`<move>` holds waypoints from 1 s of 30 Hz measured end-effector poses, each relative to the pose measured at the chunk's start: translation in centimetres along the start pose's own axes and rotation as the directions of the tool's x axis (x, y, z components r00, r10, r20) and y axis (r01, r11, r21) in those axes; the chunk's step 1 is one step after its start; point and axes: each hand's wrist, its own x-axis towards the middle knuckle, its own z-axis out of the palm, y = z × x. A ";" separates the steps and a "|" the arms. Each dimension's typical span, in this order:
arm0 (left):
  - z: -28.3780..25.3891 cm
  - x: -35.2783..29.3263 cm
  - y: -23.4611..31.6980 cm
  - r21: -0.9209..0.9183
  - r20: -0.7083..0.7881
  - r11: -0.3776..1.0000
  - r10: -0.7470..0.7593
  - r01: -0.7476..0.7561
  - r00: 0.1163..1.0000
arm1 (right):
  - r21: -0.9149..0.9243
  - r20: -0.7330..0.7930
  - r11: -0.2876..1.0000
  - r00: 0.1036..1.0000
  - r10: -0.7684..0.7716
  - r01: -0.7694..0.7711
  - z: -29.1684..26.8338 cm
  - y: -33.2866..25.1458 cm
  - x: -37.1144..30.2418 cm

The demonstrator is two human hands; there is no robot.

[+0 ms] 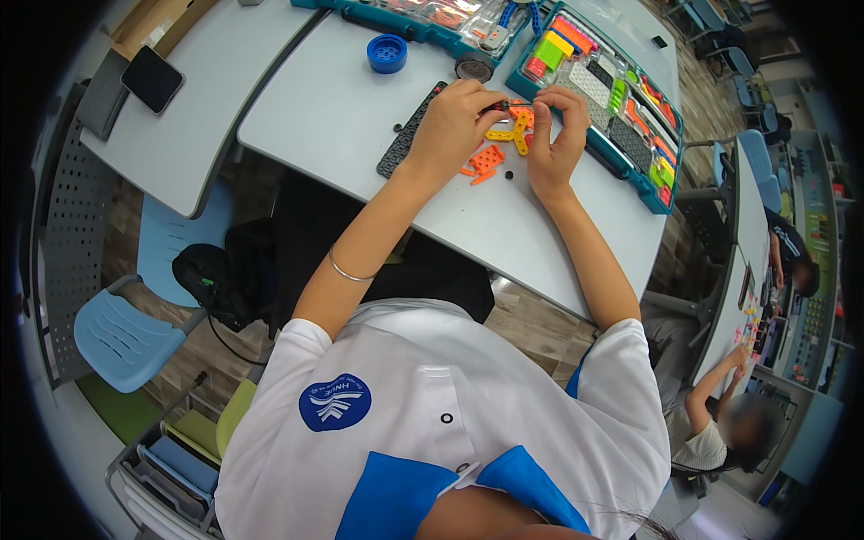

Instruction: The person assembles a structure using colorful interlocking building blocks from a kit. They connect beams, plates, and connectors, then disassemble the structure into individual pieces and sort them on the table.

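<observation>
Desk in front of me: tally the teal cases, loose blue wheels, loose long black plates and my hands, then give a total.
Teal cases: 2
Blue wheels: 1
Long black plates: 1
Hands: 2
Total: 6

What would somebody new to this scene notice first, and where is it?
Probably the open teal case on the table at the right, packed with bright parts. Next come the hands at the table's middle: the left hand pinches a thin dark item that reaches toward the right hand, near a yellow three-armed piece. A round blue part stands out farther back, to the left.
</observation>
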 end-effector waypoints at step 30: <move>0.8 2.1 -2.2 0.133 0.168 0.990 0.026 -0.049 0.985 | 0.156 0.029 0.944 0.956 0.290 -0.291 0.3 1.9 -0.2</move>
